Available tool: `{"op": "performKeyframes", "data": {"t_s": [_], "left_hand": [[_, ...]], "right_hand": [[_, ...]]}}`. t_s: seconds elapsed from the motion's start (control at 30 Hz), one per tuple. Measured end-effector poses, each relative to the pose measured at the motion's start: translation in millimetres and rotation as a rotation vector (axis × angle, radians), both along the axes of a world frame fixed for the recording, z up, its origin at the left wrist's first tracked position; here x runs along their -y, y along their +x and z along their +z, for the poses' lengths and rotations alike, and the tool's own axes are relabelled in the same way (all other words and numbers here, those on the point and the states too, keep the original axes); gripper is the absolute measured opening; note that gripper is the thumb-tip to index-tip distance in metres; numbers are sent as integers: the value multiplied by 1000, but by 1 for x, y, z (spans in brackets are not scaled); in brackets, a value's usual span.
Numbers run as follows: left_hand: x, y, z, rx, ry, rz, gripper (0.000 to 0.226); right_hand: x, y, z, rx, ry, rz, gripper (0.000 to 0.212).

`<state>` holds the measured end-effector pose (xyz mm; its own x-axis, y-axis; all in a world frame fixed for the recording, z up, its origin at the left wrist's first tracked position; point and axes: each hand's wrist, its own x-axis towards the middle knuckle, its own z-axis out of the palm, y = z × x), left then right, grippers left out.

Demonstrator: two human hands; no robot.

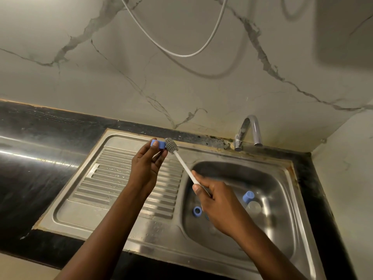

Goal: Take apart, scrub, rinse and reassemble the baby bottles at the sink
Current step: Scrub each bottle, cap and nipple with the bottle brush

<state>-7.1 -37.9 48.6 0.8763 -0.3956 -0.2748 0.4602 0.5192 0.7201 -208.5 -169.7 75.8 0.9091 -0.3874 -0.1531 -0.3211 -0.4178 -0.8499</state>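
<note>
The left hand (pixel 146 168) pinches a blue cap (pixel 158 143) at its fingertips, above the drainboard (pixel 113 178). The right hand (pixel 216 205) grips the white handle of the brush (pixel 182 162). The grey brush head, at 11 o'clock from this hand, touches the cap. In the basin (pixel 282 178) lie a blue ring (pixel 197 210) at 9 o'clock and a bottle (pixel 251 203) at 3 o'clock. The tap (pixel 248 132) stands at 12 o'clock.

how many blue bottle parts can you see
3: one piece in the left hand, one ring on the basin floor, one cap by the clear bottle. The right hand may hide more.
</note>
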Motion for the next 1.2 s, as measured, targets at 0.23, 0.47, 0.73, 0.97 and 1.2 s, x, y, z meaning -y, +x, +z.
{"op": "performKeyframes", "data": {"t_s": [0.23,0.47,0.73,0.97,1.2], "left_hand": [[4,-13,-1,-50,-80,-58,41],[6,-16,3,-78,-53,-104,44],[6,-5,8,-137,-66,-62,37],[1,2,8,-77,62,-105,39],[5,-8,6,24,193,-219,36]], "right_hand": [[2,1,-4,16,15,-28,47],[9,8,-8,19,75,-48,45],[0,0,0,23,37,-17,46],[3,-8,4,4,-34,1,44],[7,3,4,-24,-131,-27,49]]}}
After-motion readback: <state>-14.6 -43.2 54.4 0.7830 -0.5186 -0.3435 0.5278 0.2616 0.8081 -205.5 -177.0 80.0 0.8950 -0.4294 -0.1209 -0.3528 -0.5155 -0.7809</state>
